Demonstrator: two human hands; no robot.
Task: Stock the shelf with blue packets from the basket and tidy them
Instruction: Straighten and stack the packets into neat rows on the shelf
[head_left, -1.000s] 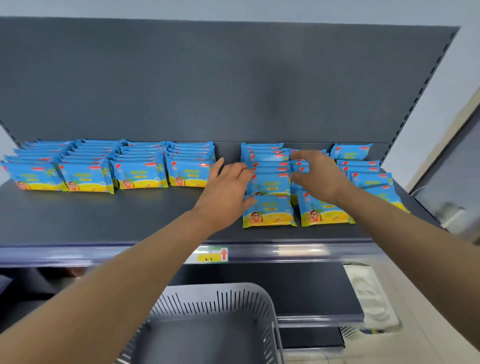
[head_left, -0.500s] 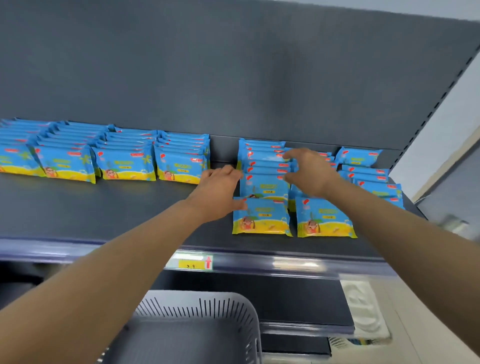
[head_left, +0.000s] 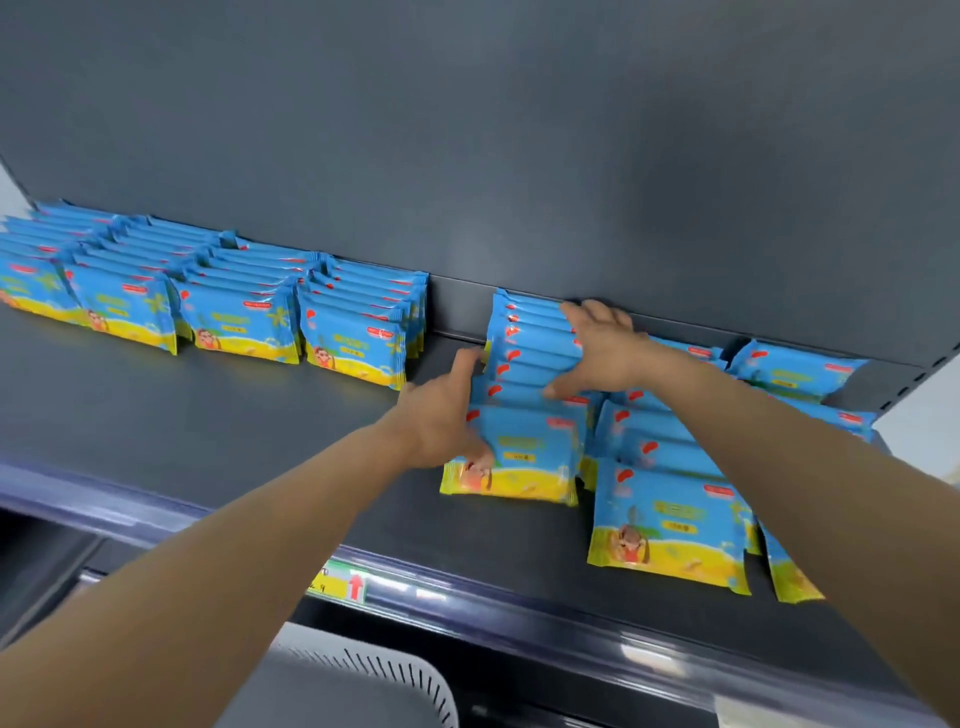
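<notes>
Blue packets with yellow bottoms lie in overlapping rows on the dark shelf (head_left: 218, 447). Several neat rows (head_left: 239, 317) fill the left part. A middle row (head_left: 519, 447) runs from the back wall toward the front. My left hand (head_left: 441, 410) presses against that row's left side, thumb on the front packet. My right hand (head_left: 597, 353) rests spread on top of the row's rear packets, fingers reaching the back wall. A looser row (head_left: 670, 514) lies to the right, partly hidden by my right arm. The grey basket (head_left: 374, 675) shows at the bottom.
More blue packets (head_left: 795, 369) lie at the back right near the shelf's end. A yellow price tag (head_left: 340, 584) with a red arrow sits on the shelf's front rail. A bare gap of shelf separates the left rows from the middle row.
My right hand slid further back along the middle row to the wall. My left hand moved from the front packet up along the row's left side. The view came closer.
</notes>
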